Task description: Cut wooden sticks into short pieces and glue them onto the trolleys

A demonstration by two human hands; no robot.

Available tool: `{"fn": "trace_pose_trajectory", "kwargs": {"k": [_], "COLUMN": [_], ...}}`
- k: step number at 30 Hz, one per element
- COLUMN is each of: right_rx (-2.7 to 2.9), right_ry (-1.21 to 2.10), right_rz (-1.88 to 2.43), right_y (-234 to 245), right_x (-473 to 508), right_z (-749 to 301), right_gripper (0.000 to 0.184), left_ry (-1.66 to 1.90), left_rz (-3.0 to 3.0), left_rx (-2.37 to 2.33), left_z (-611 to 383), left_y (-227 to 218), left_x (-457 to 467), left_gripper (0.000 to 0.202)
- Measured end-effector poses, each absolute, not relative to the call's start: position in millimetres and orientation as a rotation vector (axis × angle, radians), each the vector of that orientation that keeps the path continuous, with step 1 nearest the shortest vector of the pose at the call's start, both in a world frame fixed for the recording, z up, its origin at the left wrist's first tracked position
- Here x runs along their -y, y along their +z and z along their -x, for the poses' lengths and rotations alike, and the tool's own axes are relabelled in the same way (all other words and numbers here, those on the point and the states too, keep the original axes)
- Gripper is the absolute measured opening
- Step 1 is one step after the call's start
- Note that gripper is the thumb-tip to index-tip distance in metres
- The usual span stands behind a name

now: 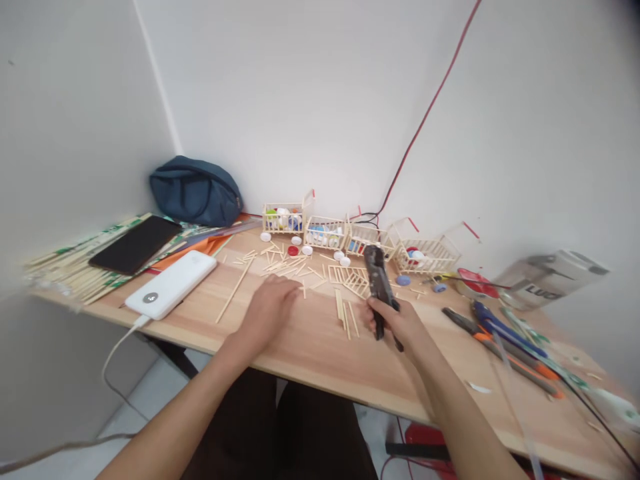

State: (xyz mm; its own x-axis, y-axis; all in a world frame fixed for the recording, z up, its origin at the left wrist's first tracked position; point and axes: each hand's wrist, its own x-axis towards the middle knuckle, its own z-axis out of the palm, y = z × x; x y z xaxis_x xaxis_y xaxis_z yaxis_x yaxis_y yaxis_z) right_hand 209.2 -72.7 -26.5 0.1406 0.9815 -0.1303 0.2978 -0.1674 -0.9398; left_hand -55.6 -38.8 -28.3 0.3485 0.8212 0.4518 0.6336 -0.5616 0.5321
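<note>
The right hand [400, 319] grasps the handles of a black hand tool [379, 277] over the table [313, 350]; it looks stiff and solid, best gripped there, clear of its head. The left hand [270, 308] rests low, fingers curled; whether they pinch anything cannot be told. Between the hands, loose sticks [353, 319] look light and brittle, suiting a mid-length pinch. Farther back, stick carts [427, 257] seem fragile, safest held by the base.

Wood-grained tabletop [310, 347] bears, at left, long sticks [65, 277], a white power bank [173, 283] and a blue bag [197, 190]. Short sticks [280, 264] and a red cap [293, 251] lie mid-table; four small stick-built carts [427, 255] stand along the back; orange-handled pliers [510, 360] lie at right.
</note>
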Motion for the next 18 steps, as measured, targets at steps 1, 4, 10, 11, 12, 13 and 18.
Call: {"fn": "trace_pose_trajectory", "kwargs": {"k": [1, 4, 10, 11, 12, 13, 18], "right_rx": [1.249, 1.094, 0.955, 0.948, 0.941, 0.932, 0.902], "right_ry": [1.073, 1.148, 1.229, 1.23, 1.228, 1.224, 1.187], "right_rz": [1.552, 1.266, 1.111, 1.106, 1.1, 1.094, 1.068], "right_y": [-28, -35, -43, -43, -43, -43, -42], "right_x": [76, 83, 88, 88, 88, 88, 89], "right_z": [-211, -214, -217, -217, -217, -217, -216], "right_gripper": [0.031, 0.03, 0.024, 0.024, 0.023, 0.023, 0.023], "left_ry": [1.053, 1.07, 1.146, 1.153, 1.16, 1.167, 1.161], "left_rz": [-2.323, -2.234, -2.111, -2.122, -2.143, -2.174, -2.309], "left_rx": [-1.41, -1.732, -2.045, -2.071, -2.092, -2.101, -2.027], "left_z": [69, 111, 163, 166, 169, 170, 165], "left_y": [-25, -11, 16, 17, 18, 18, 6], "left_x": [36, 29, 21, 20, 18, 15, -3], "left_gripper": [0.027, 0.032, 0.026, 0.024, 0.023, 0.023, 0.024]}}
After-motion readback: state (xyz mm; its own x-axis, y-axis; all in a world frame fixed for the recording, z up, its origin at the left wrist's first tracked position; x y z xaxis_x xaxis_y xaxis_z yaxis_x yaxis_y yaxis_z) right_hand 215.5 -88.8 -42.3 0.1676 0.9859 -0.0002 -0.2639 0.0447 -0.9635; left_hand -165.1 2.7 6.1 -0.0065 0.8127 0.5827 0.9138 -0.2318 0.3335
